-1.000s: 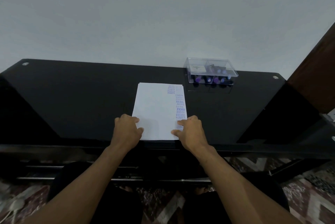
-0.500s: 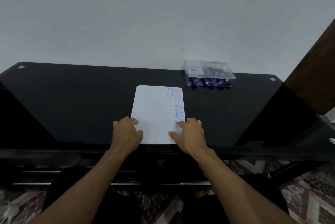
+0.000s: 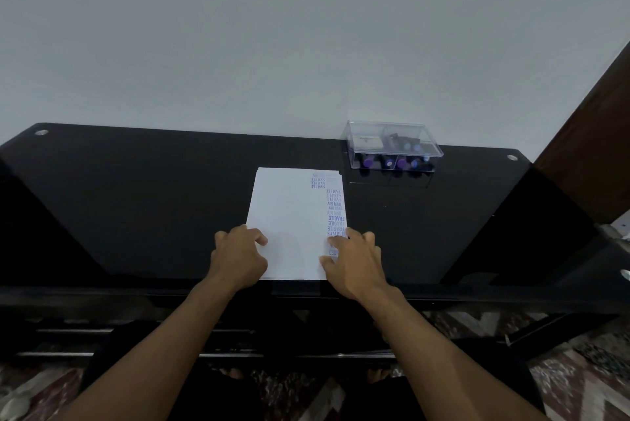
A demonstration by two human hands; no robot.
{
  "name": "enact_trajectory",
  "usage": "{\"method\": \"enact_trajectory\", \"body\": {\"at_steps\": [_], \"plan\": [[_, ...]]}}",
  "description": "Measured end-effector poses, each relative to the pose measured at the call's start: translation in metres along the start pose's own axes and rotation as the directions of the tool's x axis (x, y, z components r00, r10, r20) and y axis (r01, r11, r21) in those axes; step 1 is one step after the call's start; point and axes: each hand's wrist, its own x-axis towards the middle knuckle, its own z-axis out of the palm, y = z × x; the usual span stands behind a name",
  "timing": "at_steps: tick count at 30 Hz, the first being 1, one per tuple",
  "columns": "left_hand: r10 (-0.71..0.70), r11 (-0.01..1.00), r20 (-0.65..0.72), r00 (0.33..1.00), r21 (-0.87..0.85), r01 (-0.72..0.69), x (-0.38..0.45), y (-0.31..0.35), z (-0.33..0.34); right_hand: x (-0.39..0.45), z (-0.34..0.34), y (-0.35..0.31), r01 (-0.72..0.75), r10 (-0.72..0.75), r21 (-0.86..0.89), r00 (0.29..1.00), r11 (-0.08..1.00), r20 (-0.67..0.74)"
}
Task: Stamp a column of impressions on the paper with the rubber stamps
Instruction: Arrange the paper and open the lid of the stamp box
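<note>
- Two hands of mine lie on the paper point(image 3: 293, 216), a white sheet set on the black glass surface point(image 3: 136, 202) close to its near edge
- My left hand point(image 3: 238, 257) sits at the sheet's lower left edge, fingers curled loosely with the tips on the paper; whether it pinches the edge or only presses down, I cannot tell
- My right hand point(image 3: 356, 262) covers the sheet's lower right corner, fingers spread fairly flat and pressing on the paper, thumb lying on the sheet toward the middle; it grips nothing that I can see
- A column of purple impressions point(image 3: 335, 212) runs down the right margin, reading SAMPLE, AIR MAIL, FRAGILE and SAMPLE again; some of the upper ones look upside down
- A shorter block of impressions point(image 3: 317, 181) stands at the top, just left of that column
- The lowest marks in the column are partly hidden under my right fingers
- The rubber stamps point(image 3: 395, 161) stay in a clear plastic box point(image 3: 392, 134) with its lid on, at the far edge of the surface, just beyond the sheet's upper right corner and apart from it; their purple ends show through the front wall
- A pale wall point(image 3: 306, 39) rises behind the surface, and a patterned rug point(image 3: 579, 383) shows below it
</note>
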Motion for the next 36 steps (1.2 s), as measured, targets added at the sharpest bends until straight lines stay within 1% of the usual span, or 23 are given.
{"method": "enact_trajectory", "body": {"at_steps": [2, 5, 9, 14, 19, 24, 31, 36], "plan": [[0.008, 0.998, 0.006, 1.0, 0.058, -0.008, -0.002, 0.003, -0.003, -0.001, 0.0, 0.0, 0.002, -0.002, -0.047, 1.0, 0.999, -0.016], [0.026, 0.992, -0.02, 0.999, 0.126, -0.023, -0.003, 0.008, -0.005, 0.002, -0.004, 0.003, -0.004, 0.004, -0.035, 1.0, 0.999, -0.004], [0.086, 0.989, -0.059, 0.995, 0.127, -0.078, 0.008, 0.02, -0.007, 0.017, -0.015, 0.012, -0.035, 0.035, -0.036, 0.999, 0.999, -0.001], [0.172, 0.979, -0.084, 0.982, 0.124, -0.161, 0.031, 0.056, -0.005, 0.043, -0.038, 0.033, -0.086, 0.085, -0.03, 0.996, 0.996, -0.022], [0.236, 0.971, -0.086, 0.968, 0.068, -0.231, 0.063, 0.099, 0.004, 0.077, -0.061, 0.064, -0.133, 0.13, -0.025, 0.986, 0.991, -0.1], [0.277, 0.961, -0.069, 0.958, 0.017, -0.276, 0.109, 0.138, 0.023, 0.119, -0.089, 0.106, -0.193, 0.191, -0.001, 0.972, 0.981, -0.14], [0.347, 0.924, -0.093, 0.933, -0.138, -0.358, 0.179, 0.186, 0.051, 0.185, -0.113, 0.161, -0.235, 0.241, 0.057, 0.955, 0.97, -0.175], [0.319, 0.914, -0.091, 0.943, -0.235, -0.332, 0.227, 0.208, 0.07, 0.225, -0.115, 0.19, -0.245, 0.27, 0.15, 0.947, 0.958, -0.175]]}}
